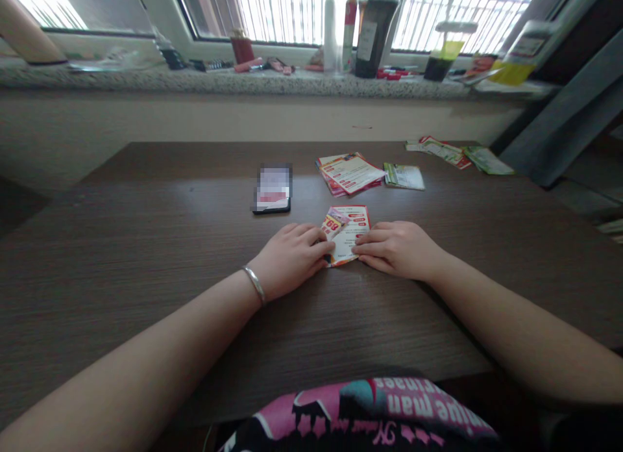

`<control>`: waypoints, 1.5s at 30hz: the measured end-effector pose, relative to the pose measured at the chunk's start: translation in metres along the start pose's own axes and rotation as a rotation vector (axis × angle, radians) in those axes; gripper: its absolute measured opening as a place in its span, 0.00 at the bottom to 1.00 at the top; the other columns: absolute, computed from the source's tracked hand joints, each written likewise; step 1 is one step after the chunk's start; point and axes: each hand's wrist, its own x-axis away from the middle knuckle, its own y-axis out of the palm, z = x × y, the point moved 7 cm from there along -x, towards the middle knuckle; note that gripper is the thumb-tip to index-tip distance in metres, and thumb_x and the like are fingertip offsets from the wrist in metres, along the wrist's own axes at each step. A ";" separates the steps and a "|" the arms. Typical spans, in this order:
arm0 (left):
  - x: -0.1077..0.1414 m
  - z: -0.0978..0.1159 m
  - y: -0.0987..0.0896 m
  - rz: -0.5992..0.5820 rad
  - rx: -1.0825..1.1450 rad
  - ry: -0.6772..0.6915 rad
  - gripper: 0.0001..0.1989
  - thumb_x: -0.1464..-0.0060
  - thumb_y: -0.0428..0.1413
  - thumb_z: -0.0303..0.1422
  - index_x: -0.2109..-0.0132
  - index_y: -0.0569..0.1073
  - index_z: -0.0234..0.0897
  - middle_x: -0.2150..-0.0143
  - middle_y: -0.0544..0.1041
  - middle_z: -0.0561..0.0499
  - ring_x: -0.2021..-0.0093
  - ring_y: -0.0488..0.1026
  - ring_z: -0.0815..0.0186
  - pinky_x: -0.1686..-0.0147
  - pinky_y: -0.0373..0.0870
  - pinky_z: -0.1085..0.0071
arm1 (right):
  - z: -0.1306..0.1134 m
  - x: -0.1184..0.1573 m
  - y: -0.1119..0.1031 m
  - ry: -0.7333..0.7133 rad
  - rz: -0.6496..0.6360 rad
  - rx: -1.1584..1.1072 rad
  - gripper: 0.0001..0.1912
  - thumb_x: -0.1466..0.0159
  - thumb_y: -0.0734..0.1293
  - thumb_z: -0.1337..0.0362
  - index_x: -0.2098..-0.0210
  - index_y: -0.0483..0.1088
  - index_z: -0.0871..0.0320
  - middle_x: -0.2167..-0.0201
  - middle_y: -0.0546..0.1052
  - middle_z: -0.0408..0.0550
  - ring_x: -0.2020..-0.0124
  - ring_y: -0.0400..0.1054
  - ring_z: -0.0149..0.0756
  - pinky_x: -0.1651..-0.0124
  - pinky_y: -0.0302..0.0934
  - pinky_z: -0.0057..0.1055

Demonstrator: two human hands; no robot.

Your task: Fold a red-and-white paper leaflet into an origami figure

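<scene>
A small printed leaflet (346, 244), white with red labels and a red edge, lies on the table between my hands. Its upper left part is folded over, showing a colourful strip with large digits. My left hand (294, 257), with a silver bangle at the wrist, holds the leaflet's left edge, fingers bent over the fold. From the other side my right hand (394, 247) grips the right edge, its fingers close together on the paper. Both thumbs are near the leaflet's lower part.
Beyond the leaflet lie a stack of similar leaflets (350, 173), a green-and-white paper pile (403, 176) and more folded papers (448, 153). A phone (272, 189) rests to the left on the brown table (146, 244). Bottles and small items line the windowsill (195, 82).
</scene>
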 end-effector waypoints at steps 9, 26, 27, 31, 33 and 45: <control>-0.002 0.010 -0.004 -0.024 0.043 0.018 0.16 0.38 0.51 0.34 0.45 0.69 0.37 0.43 0.72 0.46 0.46 0.70 0.59 0.46 0.66 0.60 | 0.005 -0.001 -0.006 0.100 0.005 -0.038 0.16 0.34 0.60 0.58 0.69 0.76 0.56 0.69 0.79 0.47 0.66 0.71 0.35 0.61 0.58 0.32; 0.000 0.004 0.002 -0.062 0.208 -0.039 0.27 0.41 0.53 0.35 0.38 0.60 0.30 0.39 0.68 0.39 0.40 0.66 0.57 0.40 0.63 0.64 | 0.043 0.009 0.014 0.600 0.074 -0.527 0.14 0.39 0.64 0.56 0.69 0.76 0.59 0.81 0.71 0.40 0.81 0.57 0.27 0.74 0.49 0.26; 0.001 0.005 0.003 -0.071 0.217 -0.031 0.28 0.41 0.53 0.36 0.37 0.59 0.30 0.38 0.67 0.38 0.39 0.65 0.57 0.40 0.62 0.64 | 0.045 0.010 0.015 0.621 0.070 -0.524 0.14 0.39 0.64 0.56 0.69 0.76 0.59 0.81 0.70 0.40 0.81 0.57 0.27 0.74 0.48 0.26; 0.002 0.009 0.007 -0.107 0.238 0.005 0.33 0.41 0.54 0.39 0.34 0.55 0.30 0.35 0.62 0.38 0.35 0.60 0.56 0.37 0.57 0.63 | 0.051 0.012 0.019 0.667 0.036 -0.493 0.12 0.39 0.64 0.56 0.68 0.76 0.57 0.80 0.71 0.41 0.80 0.58 0.28 0.74 0.49 0.27; 0.002 0.012 0.010 -0.132 0.230 0.046 0.33 0.40 0.53 0.39 0.33 0.53 0.31 0.33 0.59 0.40 0.33 0.56 0.56 0.35 0.53 0.61 | 0.053 0.012 0.021 0.680 0.011 -0.454 0.13 0.39 0.64 0.55 0.67 0.76 0.55 0.79 0.72 0.41 0.79 0.59 0.29 0.74 0.49 0.27; 0.004 0.016 0.015 -0.186 0.208 0.095 0.33 0.38 0.50 0.43 0.31 0.51 0.35 0.30 0.53 0.46 0.31 0.49 0.54 0.34 0.48 0.55 | 0.061 0.011 0.024 0.646 -0.007 -0.354 0.09 0.39 0.65 0.57 0.67 0.75 0.54 0.66 0.77 0.47 0.69 0.66 0.36 0.67 0.56 0.30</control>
